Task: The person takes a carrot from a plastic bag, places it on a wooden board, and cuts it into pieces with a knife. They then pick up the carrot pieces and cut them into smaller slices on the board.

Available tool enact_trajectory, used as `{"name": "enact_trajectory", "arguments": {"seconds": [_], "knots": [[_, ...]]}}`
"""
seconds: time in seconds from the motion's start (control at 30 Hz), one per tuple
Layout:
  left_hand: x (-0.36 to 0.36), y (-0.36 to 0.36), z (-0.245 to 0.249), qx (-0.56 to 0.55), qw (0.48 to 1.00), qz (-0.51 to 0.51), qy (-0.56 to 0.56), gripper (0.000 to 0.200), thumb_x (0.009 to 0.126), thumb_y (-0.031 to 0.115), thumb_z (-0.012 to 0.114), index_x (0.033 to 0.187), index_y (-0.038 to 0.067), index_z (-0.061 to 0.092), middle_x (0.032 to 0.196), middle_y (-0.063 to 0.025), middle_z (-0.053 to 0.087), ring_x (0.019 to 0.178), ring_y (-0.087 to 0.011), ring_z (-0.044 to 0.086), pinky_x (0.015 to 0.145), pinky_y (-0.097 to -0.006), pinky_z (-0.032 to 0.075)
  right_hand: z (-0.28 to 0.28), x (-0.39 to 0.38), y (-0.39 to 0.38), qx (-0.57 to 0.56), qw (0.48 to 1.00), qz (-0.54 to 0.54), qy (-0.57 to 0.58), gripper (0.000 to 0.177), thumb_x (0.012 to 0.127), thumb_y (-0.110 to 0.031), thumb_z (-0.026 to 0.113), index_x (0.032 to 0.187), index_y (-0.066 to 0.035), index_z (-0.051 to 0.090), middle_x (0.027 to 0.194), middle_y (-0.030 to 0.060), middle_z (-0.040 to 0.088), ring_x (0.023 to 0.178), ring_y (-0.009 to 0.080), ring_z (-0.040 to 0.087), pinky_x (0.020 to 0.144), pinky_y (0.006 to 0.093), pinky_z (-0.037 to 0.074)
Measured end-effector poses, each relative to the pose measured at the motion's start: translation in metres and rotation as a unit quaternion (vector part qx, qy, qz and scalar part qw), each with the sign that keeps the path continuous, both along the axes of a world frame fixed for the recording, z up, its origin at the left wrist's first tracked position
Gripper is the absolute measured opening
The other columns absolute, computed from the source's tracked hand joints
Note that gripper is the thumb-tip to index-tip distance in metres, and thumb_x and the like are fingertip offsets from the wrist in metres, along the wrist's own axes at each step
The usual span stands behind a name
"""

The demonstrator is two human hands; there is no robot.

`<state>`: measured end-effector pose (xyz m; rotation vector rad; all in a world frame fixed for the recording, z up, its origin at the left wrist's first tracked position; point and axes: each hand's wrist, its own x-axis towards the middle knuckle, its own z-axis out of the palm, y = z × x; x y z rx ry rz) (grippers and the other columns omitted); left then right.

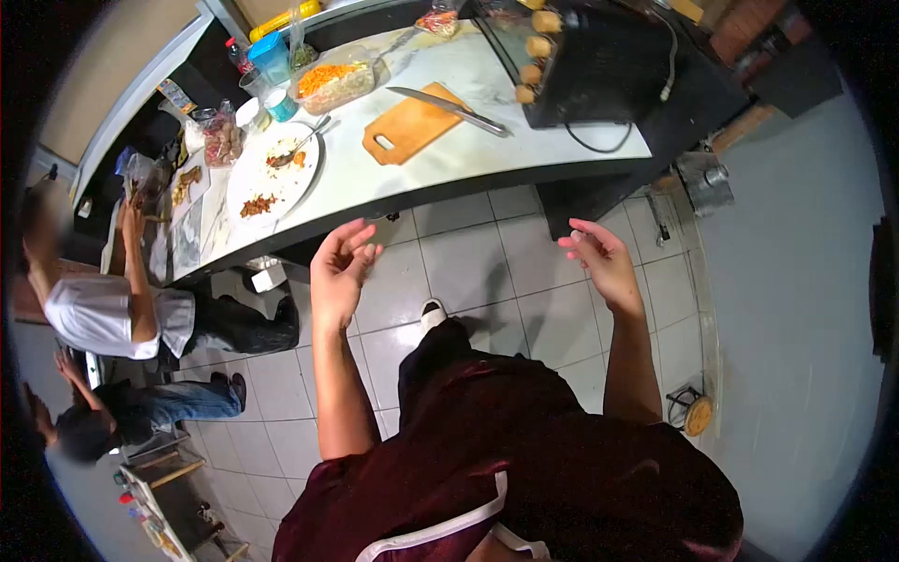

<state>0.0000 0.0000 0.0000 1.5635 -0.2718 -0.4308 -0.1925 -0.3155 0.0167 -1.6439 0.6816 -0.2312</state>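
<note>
My left hand (pixel 339 272) is raised in the air in front of the counter edge, fingers apart and slightly curled, with nothing in it. My right hand (pixel 601 258) hovers farther right over the floor, also apart from everything, its fingers loosely bent and holding nothing visible. Beyond them on the marble-patterned counter (pixel 449 159) lies a wooden cutting board (pixel 412 126) with a long knife (pixel 459 110) across its far side. A white plate (pixel 309 178) with food scraps and a spoon (pixel 302 140) sits to the left. Behind it stands a clear container (pixel 337 86) of shredded orange and pale vegetables.
A black oven-like appliance (pixel 599 70) with knobs stands at the counter's right end, its cable on the top. Cups, a blue-lidded container (pixel 270 58) and bags crowd the back left. Two people (pixel 112 314) stand at left. A small round stool (pixel 696 415) is on the floor.
</note>
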Motion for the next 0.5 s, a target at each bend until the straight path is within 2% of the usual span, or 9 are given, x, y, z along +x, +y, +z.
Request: {"name": "enact_trajectory", "arguments": {"seconds": [0.07, 0.1, 0.17, 0.23, 0.33, 0.37, 0.4, 0.43, 0.5], "knots": [[-0.015, -0.007, 0.010, 0.002, 1.000, 0.001, 0.020, 0.036, 0.090, -0.001, 0.057, 0.124, 0.001, 0.050, 0.119, -0.0112, 0.063, 0.100, -0.0182, 0.065, 0.061, -0.0192, 0.049, 0.002, -0.009, 0.002, 0.029, 1.000, 0.010, -0.001, 0.035, 0.093, -0.018, 0.060, 0.119, 0.004, 0.055, 0.102, 0.0114, 0.066, 0.095, 0.0152, 0.064, 0.080, 0.0263, 0.051], [0.084, -0.018, 0.010, -0.029, 0.999, 0.004, 0.018, 0.035, 0.089, -0.002, 0.058, 0.123, 0.001, 0.050, 0.120, -0.0117, 0.063, 0.099, -0.0178, 0.065, 0.059, -0.0194, 0.049, 0.012, 0.094, -0.005, 0.005, 1.000, 0.009, -0.019, 0.035, 0.093, -0.018, 0.060, 0.119, 0.004, 0.055, 0.102, 0.0114, 0.066, 0.095, 0.0152, 0.064, 0.080, 0.0263, 0.051], [0.117, -0.022, 0.020, -0.029, 0.999, 0.002, 0.030, 0.037, 0.088, -0.002, 0.060, 0.123, -0.001, 0.050, 0.117, -0.0130, 0.063, 0.097, -0.0186, 0.066, 0.061, -0.0214, 0.050, 0.015, 0.131, 0.000, 0.020, 0.999, 0.026, -0.028, 0.034, 0.094, -0.017, 0.059, 0.117, 0.007, 0.055, 0.104, 0.0112, 0.064, 0.094, 0.0151, 0.064, 0.079, 0.0250, 0.050], [0.144, -0.029, 0.019, -0.027, 0.999, 0.006, 0.022, 0.036, 0.087, 0.000, 0.062, 0.121, -0.002, 0.050, 0.113, -0.0130, 0.064, 0.093, -0.0181, 0.066, 0.063, -0.0226, 0.051, -0.001, 0.157, 0.001, 0.036, 0.998, 0.006, -0.055, 0.033, 0.092, -0.018, 0.062, 0.116, 0.004, 0.058, 0.097, 0.0107, 0.067, 0.090, 0.0139, 0.064, 0.077, 0.0261, 0.051], [0.184, -0.044, 0.015, -0.012, 1.000, 0.018, 0.005, 0.035, 0.087, 0.002, 0.065, 0.118, -0.004, 0.052, 0.105, -0.0123, 0.064, 0.083, -0.0168, 0.065, 0.067, -0.0246, 0.051, -0.001, 0.196, -0.005, -0.245, 0.969, -0.009, 0.000, 0.027, 0.084, -0.017, 0.068, 0.106, -0.002, 0.064, 0.081, 0.0122, 0.069, 0.076, 0.0190, 0.067, 0.071, 0.0306, 0.052], [0.198, -0.050, 0.015, 0.000, 1.000, 0.022, -0.005, 0.034, 0.086, 0.003, 0.066, 0.117, -0.005, 0.053, 0.100, -0.0115, 0.064, 0.078, -0.0159, 0.063, 0.069, -0.0254, 0.052, -0.002, 0.208, -0.008, -0.244, 0.970, -0.007, 0.001, 0.027, 0.084, -0.017, 0.068, 0.106, -0.002, 0.064, 0.081, 0.0122, 0.069, 0.076, 0.0190, 0.067, 0.071, 0.0306, 0.052], [0.207, -0.058, 0.018, -0.023, 0.999, 0.037, 0.022, 0.025, 0.087, 0.007, 0.067, 0.108, -0.004, 0.059, 0.093, -0.0084, 0.064, 0.072, -0.0132, 0.060, 0.069, -0.0257, 0.051, -0.004, 0.221, -0.012, -0.277, 0.961, 0.003, -0.013, 0.026, 0.084, -0.017, 0.067, 0.105, -0.002, 0.064, 0.081, 0.0124, 0.069, 0.074, 0.0207, 0.067, 0.069, 0.0309, 0.052], [0.219, -0.063, 0.018, -0.022, 0.999, 0.043, 0.022, 0.025, 0.087, 0.007, 0.067, 0.108, -0.004, 0.059, 0.093, -0.0084, 0.064, 0.072, -0.0132, 0.060, 0.069, -0.0257, 0.051, -0.007, 0.232, -0.016, -0.308, 0.951, 0.017, -0.026, 0.024, 0.085, -0.017, 0.067, 0.103, -0.001, 0.064, 0.082, 0.0126, 0.069, 0.072, 0.0223, 0.067, 0.067, 0.0312, 0.052], [0.239, -0.070, 0.014, 0.015, 0.999, 0.028, -0.016, 0.017, 0.088, 0.010, 0.067, 0.099, -0.003, 0.062, 0.086, -0.0059, 0.064, 0.072, -0.0119, 0.060, 0.069, -0.0252, 0.050, -0.020, 0.252, -0.026, -0.284, 0.957, 0.047, -0.034, 0.024, 0.085, -0.017, 0.066, 0.102, -0.001, 0.064, 0.081, 0.0129, 0.069, 0.070, 0.0224, 0.067, 0.065, 0.0320, 0.052]]}}
